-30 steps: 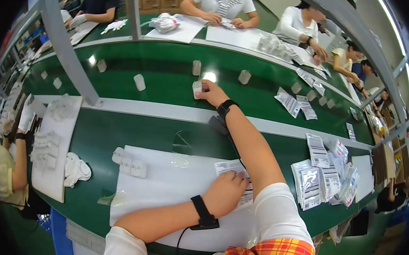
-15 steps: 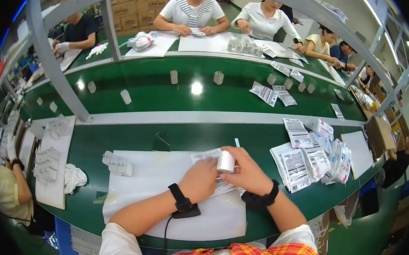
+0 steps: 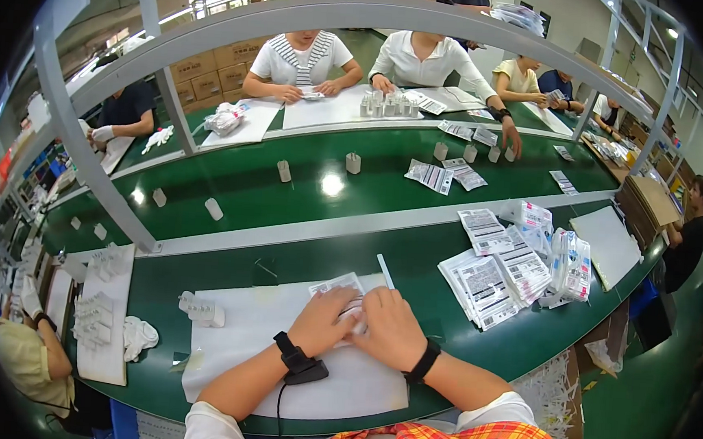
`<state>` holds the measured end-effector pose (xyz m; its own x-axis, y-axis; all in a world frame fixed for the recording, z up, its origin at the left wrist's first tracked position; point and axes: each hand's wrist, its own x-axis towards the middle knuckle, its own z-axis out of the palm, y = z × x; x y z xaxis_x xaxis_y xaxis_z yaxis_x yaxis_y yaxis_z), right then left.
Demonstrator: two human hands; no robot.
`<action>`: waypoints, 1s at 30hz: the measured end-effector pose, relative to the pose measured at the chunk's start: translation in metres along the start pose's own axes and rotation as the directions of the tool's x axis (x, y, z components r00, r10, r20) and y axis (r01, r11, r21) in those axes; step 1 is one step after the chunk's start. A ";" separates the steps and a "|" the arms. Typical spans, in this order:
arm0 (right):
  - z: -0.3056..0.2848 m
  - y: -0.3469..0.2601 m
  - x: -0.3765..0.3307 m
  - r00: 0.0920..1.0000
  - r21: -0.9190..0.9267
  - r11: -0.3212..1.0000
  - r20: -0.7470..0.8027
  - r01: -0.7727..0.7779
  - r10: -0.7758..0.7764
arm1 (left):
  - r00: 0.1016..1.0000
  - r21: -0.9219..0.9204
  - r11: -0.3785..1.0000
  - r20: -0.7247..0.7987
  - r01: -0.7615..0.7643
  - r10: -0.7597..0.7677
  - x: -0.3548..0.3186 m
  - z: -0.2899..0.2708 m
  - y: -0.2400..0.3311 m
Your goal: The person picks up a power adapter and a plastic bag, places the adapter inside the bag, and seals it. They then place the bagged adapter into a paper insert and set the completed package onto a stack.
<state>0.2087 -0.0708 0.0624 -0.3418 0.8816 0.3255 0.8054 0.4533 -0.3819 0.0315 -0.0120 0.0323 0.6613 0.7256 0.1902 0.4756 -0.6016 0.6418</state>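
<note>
Printed flat pouch (image 3: pixel 336 282) lies on the white sheet (image 3: pixel 356 391) under the hands, only its far end left uncovered. The left hand (image 3: pixel 321 322) is laid over it with fingers bent; the right hand (image 3: pixel 393 330) is curled close beside, the two nearly meeting — whether anything is gripped between them cannot be told. From its look, it should be light, limp, slick and easily creased, best held by an edge. A pale strip (image 3: pixel 384 272) juts out beyond the right hand. At the sheet's left edge, white plug-like blocks (image 3: pixel 202 309) are grouped; on the green bench (image 3: pixel 472 354) to the right, similar pouches (image 3: pixel 489 286) are piled. Dark barcode-like print is seen on these — the finer lettering is too small to be read.
</note>
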 end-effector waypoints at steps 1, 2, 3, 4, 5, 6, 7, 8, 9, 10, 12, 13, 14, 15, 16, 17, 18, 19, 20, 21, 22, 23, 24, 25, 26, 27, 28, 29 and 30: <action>0.006 0.000 0.004 0.994 -0.035 0.994 -0.018 -0.105 0.105 | 1.000 0.086 0.996 0.028 0.002 -0.004 -0.001 -0.004 0.005; 0.010 0.002 0.006 0.977 -0.067 0.975 -0.039 -0.210 0.208 | 0.998 0.170 0.985 0.054 0.001 -0.011 -0.002 -0.005 0.008; 0.014 0.005 0.006 0.977 -0.068 0.975 -0.039 -0.212 0.210 | 0.998 0.169 0.986 0.056 0.000 -0.010 -0.004 -0.003 0.008; 0.017 0.008 0.006 0.982 0.017 0.983 -0.053 -0.182 0.183 | 0.999 0.260 0.966 0.032 0.002 -0.010 -0.008 0.002 0.009; 0.020 0.012 0.005 0.985 0.101 0.984 -0.070 -0.150 0.157 | 1.000 0.348 0.937 0.006 0.005 -0.008 -0.011 0.006 0.009; 0.021 0.014 0.005 0.988 0.181 0.977 -0.086 -0.112 0.130 | 1.000 0.432 0.902 -0.022 0.014 -0.005 -0.013 0.009 0.010; 0.021 0.016 0.007 0.988 0.177 0.978 -0.083 -0.112 0.128 | 1.000 0.428 0.904 -0.025 0.015 -0.005 -0.013 0.010 0.007; 0.020 0.019 0.010 0.987 0.236 0.959 -0.005 -0.158 0.163 | 0.999 0.370 0.929 -0.051 0.008 0.012 -0.010 0.011 0.001; 0.018 0.023 0.013 0.978 0.290 0.934 0.075 -0.207 0.193 | 0.997 0.311 0.950 -0.078 -0.002 0.027 -0.008 0.011 -0.006; 0.016 0.025 0.016 0.964 0.339 0.904 0.155 -0.259 0.218 | 0.994 0.252 0.968 -0.105 -0.014 0.042 -0.006 0.010 -0.011; 0.011 0.023 0.021 0.952 0.427 0.854 0.203 -0.296 0.228 | 0.995 0.103 0.994 -0.095 0.027 -0.017 -0.006 -0.005 -0.016; 0.007 0.020 0.022 0.939 0.507 0.794 0.249 -0.336 0.238 | 0.995 -0.049 0.997 -0.073 0.064 -0.067 -0.006 -0.013 -0.018; 0.006 0.018 0.023 0.924 0.580 0.723 0.294 -0.375 0.243 | 0.993 -0.198 0.975 -0.044 0.103 -0.114 -0.004 -0.018 -0.018; 0.007 0.020 0.021 0.924 0.579 0.724 0.293 -0.375 0.244 | 0.993 -0.199 0.975 -0.044 0.101 -0.112 -0.001 -0.021 -0.017; 0.008 0.023 0.021 0.928 0.753 0.543 0.281 -0.371 0.243 | 0.996 -0.382 0.921 -0.023 0.072 -0.088 0.001 -0.023 -0.016; 0.007 0.026 0.020 0.931 0.880 0.329 0.270 -0.342 0.245 | 0.998 -0.551 0.833 -0.006 0.046 -0.059 0.003 -0.026 -0.014; 0.006 0.028 0.019 0.932 0.952 0.094 0.261 -0.291 0.251 | 1.000 -0.700 0.714 0.005 0.023 -0.027 0.004 -0.029 -0.011; 0.004 0.031 0.017 0.932 0.951 0.095 0.262 -0.293 0.250 | 1.000 -0.701 0.713 0.004 0.023 -0.028 0.004 -0.029 -0.007; 0.000 0.033 0.014 0.917 0.952 -0.013 0.298 -0.306 0.265 | 0.994 -0.575 0.817 -0.104 -0.041 -0.023 0.003 -0.028 0.000; -0.010 0.030 0.014 0.900 0.941 -0.122 0.337 -0.315 0.276 | 0.978 -0.430 0.898 -0.208 -0.088 -0.004 0.003 -0.027 0.009; -0.018 0.029 0.013 0.881 0.919 -0.230 0.378 -0.320 0.284 | 0.952 -0.271 0.955 -0.304 -0.118 0.032 0.004 -0.026 0.013; -0.024 0.029 0.014 0.881 0.917 -0.233 0.381 -0.322 0.282 | 0.952 -0.271 0.956 -0.303 -0.114 0.028 0.002 -0.025 0.008; -0.030 0.030 0.015 0.913 0.931 -0.210 0.343 -0.299 0.221 | 0.963 -0.393 0.917 -0.268 -0.067 -0.044 0.001 -0.023 -0.003; -0.034 0.031 0.016 0.940 0.943 -0.189 0.303 -0.273 0.158 | 0.968 -0.507 0.862 -0.223 -0.018 -0.111 -0.001 -0.021 -0.014; -0.036 0.032 0.014 0.959 0.955 -0.169 0.263 -0.243 0.103 | 0.972 -0.615 0.788 -0.165 0.033 -0.169 -0.002 -0.020 -0.018; -0.031 0.033 0.012 0.958 0.954 -0.172 0.266 -0.245 0.109 | 0.973 -0.619 0.785 -0.158 0.037 -0.170 -0.004 -0.019 -0.019; -0.023 0.038 0.012 0.960 0.960 0.109 0.244 -0.260 0.136 | 0.968 -0.701 0.711 -0.133 0.061 -0.214 -0.003 -0.020 -0.018; -0.014 0.042 0.012 0.964 0.887 0.381 0.216 -0.260 0.155 | 0.961 -0.774 0.627 -0.104 0.083 -0.255 -0.003 -0.021 -0.016; -0.007 0.043 0.011 0.969 0.742 0.623 0.184 -0.246 0.163 | 0.954 -0.838 0.536 -0.071 0.102 -0.292 -0.003 -0.021 -0.015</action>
<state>0.2432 -0.0423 0.0557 -0.2887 0.9528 0.0940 0.2265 0.1633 -0.9602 0.0103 0.0019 0.0375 0.4505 0.8915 0.0464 -0.1633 0.0312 0.9861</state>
